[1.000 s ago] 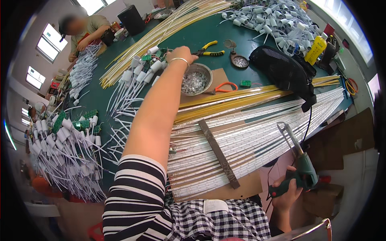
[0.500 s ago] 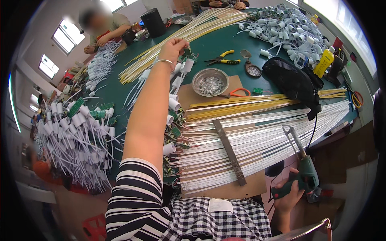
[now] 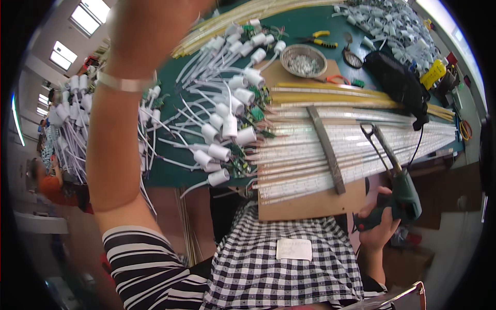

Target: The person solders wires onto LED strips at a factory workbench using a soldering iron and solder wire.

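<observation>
Beyond the metal bowl (image 3: 312, 50) I see yellow-handled pliers (image 3: 316, 39); right of it, a black bag (image 3: 398, 82); nearer me, a dark bar (image 3: 326, 150) across strips (image 3: 289, 144); left, white sockets (image 3: 245, 135). Right of the bowl and nearer, the right hand (image 3: 380, 222) grips a green-handled tool (image 3: 406, 199). Left, the blurred left hand (image 3: 155, 36) blocks my view; its grip I can't tell. Half a second ago it was closer to the bowl.
</observation>
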A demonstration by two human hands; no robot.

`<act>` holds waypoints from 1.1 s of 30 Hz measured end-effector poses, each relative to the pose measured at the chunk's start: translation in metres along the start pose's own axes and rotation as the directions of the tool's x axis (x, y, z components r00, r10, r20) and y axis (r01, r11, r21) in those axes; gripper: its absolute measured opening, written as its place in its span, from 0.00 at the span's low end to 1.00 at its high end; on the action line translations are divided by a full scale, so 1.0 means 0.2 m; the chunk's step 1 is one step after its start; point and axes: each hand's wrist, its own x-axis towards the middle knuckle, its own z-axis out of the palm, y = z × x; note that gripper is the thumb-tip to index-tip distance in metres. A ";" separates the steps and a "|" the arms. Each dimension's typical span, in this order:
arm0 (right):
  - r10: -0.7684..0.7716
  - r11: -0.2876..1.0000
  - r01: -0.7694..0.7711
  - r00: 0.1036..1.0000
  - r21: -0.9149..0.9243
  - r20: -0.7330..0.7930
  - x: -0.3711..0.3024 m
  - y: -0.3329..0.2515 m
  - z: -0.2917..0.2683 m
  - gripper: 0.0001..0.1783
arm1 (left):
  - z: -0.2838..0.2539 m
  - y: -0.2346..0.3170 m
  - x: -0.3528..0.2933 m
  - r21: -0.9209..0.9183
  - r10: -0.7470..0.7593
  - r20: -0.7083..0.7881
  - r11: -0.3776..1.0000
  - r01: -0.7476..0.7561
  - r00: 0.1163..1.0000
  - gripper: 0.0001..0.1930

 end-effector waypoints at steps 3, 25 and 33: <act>0.052 0.997 -0.038 0.975 -0.065 0.216 -0.05 0.01 -0.05 0.25 | 0.20 0.03 -0.52 -0.044 0.497 -0.017 0.867 -0.497 0.868 0.05; 0.530 0.757 -0.050 0.630 -0.651 0.568 -0.12 0.09 -0.08 0.14 | 0.48 0.34 -1.48 -0.171 -0.060 0.194 0.981 0.094 0.979 0.11; 0.337 0.830 0.187 0.584 -0.526 0.738 -0.09 0.11 0.01 0.15 | 0.48 0.33 -1.45 -0.187 -0.040 0.220 0.979 0.082 0.975 0.10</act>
